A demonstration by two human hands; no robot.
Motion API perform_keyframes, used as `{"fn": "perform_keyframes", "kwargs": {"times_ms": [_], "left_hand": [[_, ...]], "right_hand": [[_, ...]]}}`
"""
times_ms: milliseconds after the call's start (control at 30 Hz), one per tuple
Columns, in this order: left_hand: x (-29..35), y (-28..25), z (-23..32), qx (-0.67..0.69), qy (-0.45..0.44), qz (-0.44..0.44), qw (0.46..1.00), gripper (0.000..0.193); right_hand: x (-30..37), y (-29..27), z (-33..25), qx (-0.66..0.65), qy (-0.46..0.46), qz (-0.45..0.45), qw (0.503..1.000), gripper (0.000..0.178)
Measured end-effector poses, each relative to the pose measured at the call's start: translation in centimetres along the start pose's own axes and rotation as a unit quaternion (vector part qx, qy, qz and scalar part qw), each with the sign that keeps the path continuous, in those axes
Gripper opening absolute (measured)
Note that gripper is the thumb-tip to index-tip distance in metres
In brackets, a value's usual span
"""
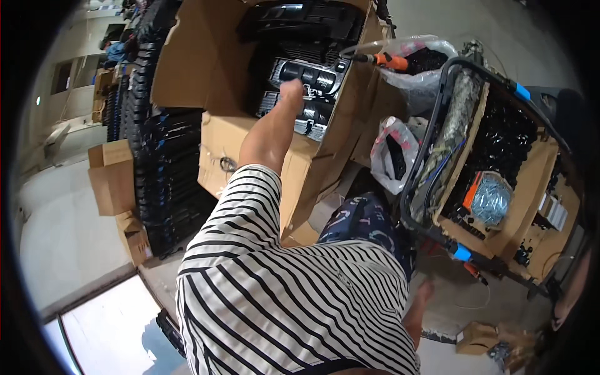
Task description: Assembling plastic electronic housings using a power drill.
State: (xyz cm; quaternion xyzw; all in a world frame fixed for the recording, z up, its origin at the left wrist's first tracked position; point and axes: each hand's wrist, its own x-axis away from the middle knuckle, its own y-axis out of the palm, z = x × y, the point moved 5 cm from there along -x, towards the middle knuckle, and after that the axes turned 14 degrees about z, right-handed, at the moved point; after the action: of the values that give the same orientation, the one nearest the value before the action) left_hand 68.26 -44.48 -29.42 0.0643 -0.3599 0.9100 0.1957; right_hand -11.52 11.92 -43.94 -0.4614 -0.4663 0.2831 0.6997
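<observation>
My left hand [291, 90], at the end of a striped sleeve, reaches down into a large open cardboard box [250, 134]. It is at a silver-and-black ribbed part [307, 76] with dark cylindrical sections. A similar silver part [317, 114] lies just nearer to me. Behind them in the box is a big glossy black moulded part [300, 22]. The fingers of my left hand are mostly hidden, so its grip does not show. My right hand [425, 292] hangs low beside my body at the right, small in view, its fingers unclear.
An orange power screwdriver [390, 61] lies by a plastic bag [431, 81] of black pieces. At right, a framed cart [406, 212] carries black parts and a bag of screws [490, 200]. Stacked black parts [147, 144] stand left. Another person's limb [570, 300] shows at the right edge.
</observation>
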Motion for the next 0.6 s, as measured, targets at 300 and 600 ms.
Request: {"fn": "perform_keyframes", "kwargs": {"times_ms": [300, 600], "left_hand": [[-8.6, 14.6, 14.8, 0.255, -0.015, -0.06, 0.965, 0.047], [-20.8, 9.9, 22.1, 0.11, 0.109, -0.424, 0.892, 0.019]], "right_hand": [[13.3, -4.8, 5.6, -0.151, 0.053, -0.082, 0.984, 0.016], [7.7, -1.5, -2.2, 0.015, -0.078, -0.055, 0.995, 0.012]]}}
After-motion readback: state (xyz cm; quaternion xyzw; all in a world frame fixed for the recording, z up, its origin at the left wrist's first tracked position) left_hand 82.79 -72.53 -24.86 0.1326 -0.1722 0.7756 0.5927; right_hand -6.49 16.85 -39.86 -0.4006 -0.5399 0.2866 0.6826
